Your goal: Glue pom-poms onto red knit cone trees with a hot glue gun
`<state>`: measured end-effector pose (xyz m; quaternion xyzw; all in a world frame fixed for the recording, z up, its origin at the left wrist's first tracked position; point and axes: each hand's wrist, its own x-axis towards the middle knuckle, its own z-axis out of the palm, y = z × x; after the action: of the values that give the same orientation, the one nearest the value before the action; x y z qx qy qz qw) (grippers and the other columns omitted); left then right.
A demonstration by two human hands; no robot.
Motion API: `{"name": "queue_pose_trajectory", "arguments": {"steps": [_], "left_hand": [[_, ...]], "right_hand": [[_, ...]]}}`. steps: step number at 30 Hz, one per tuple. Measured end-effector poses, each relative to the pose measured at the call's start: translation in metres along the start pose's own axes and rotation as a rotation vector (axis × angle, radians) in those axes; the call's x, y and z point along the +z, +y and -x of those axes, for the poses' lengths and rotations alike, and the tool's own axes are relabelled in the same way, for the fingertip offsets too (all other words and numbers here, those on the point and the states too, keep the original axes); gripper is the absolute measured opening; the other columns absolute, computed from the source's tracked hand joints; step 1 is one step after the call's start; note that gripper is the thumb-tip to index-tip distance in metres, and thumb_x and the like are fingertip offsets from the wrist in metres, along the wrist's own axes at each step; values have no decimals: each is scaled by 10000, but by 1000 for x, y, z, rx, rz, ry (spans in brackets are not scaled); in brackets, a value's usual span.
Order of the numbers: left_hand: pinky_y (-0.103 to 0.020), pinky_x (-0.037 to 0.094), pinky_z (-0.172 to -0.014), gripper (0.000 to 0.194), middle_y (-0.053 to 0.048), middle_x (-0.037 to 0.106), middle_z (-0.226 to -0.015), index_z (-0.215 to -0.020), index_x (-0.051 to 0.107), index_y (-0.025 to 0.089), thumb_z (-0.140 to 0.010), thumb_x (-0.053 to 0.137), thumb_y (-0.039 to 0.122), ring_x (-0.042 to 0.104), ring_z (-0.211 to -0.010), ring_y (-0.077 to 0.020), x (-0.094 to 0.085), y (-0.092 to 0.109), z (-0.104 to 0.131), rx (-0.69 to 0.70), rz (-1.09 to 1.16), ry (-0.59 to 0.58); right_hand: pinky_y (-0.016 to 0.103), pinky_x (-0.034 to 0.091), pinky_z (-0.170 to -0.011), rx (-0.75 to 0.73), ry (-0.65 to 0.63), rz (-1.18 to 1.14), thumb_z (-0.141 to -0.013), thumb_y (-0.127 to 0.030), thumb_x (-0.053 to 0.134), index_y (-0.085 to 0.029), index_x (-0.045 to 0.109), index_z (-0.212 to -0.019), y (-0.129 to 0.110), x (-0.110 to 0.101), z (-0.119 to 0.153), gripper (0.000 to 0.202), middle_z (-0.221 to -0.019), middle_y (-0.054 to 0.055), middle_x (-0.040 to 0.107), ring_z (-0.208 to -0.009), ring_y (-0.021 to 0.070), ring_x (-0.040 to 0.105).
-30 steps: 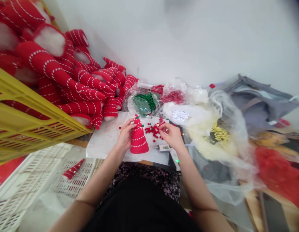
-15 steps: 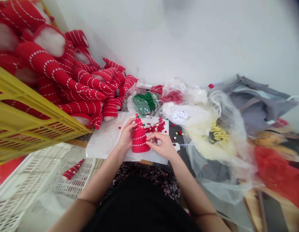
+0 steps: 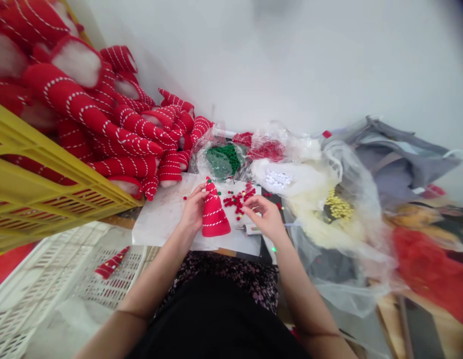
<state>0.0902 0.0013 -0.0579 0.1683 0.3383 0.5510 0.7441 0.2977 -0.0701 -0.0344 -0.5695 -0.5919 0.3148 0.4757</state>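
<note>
My left hand (image 3: 193, 212) is closed on the upper left side of a red cone-shaped hat (image 3: 215, 217) with white dashed stripes. A small green pompom is on the hat near its tip. To the right, my right hand (image 3: 264, 217) hovers by the loose red pompoms (image 3: 236, 200), its thumb and fingertips drawn close together. Whatever lies between those fingertips is too small to make out. Partly hidden beneath this hand is a white tool with a narrow tip (image 3: 250, 229), which looks like a glue gun. White paper (image 3: 160, 214) covers the work surface.
A yellow crate (image 3: 67, 174) heaped with stuffed red striped cones (image 3: 85, 107) stands left. Bags of green pompoms (image 3: 224, 158), red pompoms (image 3: 266, 149), white pompoms (image 3: 278, 178) and yellow pompoms (image 3: 339, 204) line the back and right. A white basket (image 3: 115, 289) holds a small decorated cone (image 3: 112, 263).
My right hand has moved away from the hat, rightward to beside the red pompoms. The hat has shifted slightly left in my left hand. The white tool's narrow tip now shows under my right hand.
</note>
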Motion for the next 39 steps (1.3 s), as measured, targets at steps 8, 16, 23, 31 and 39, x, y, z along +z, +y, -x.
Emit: {"name": "queue_pose_trajectory", "arguments": {"steps": [8,16,23,31,39], "left_hand": [[-254,507,-661,338,21,739,-804,-929,700,186,-607,777,118,660,-681,-144,0,-1,0,6,-22,-28],[-262,519,-687,345,15,746,-828,-959,685,189,-628,751,114,672,-695,-148,-5,5,-2,-17,-10,-12],[-257,501,-676,340,25,733,-803,-941,691,190,-618,747,97,651,-671,-138,-3,3,-3,-16,10,21],[-283,544,-751,326,28,731,-811,-920,684,199,-612,749,115,691,-730,-159,-2,-2,-4,3,-27,-8],[-326,565,-824,333,8,721,-782,-914,670,199,-600,759,131,734,-895,-234,1,-4,-2,-5,-38,-22]], "right_hand": [[292,559,-708,-156,-196,5,-865,-220,655,-231,666,-1035,-17,30,20,171,-889,20,732,-753,165,679],[342,564,-793,2,-40,533,-852,-112,588,-184,724,-909,26,-14,-4,164,-963,95,750,-827,224,716],[328,535,-912,61,-169,834,-916,-96,601,-168,780,-1025,40,-39,-16,222,-1074,109,773,-973,242,737],[277,511,-819,88,-342,824,-852,-44,652,-192,802,-920,55,-24,-27,222,-991,78,806,-898,225,747],[278,518,-811,36,-349,719,-877,-92,607,-236,793,-988,54,-23,-29,259,-957,41,814,-868,214,753]]}}
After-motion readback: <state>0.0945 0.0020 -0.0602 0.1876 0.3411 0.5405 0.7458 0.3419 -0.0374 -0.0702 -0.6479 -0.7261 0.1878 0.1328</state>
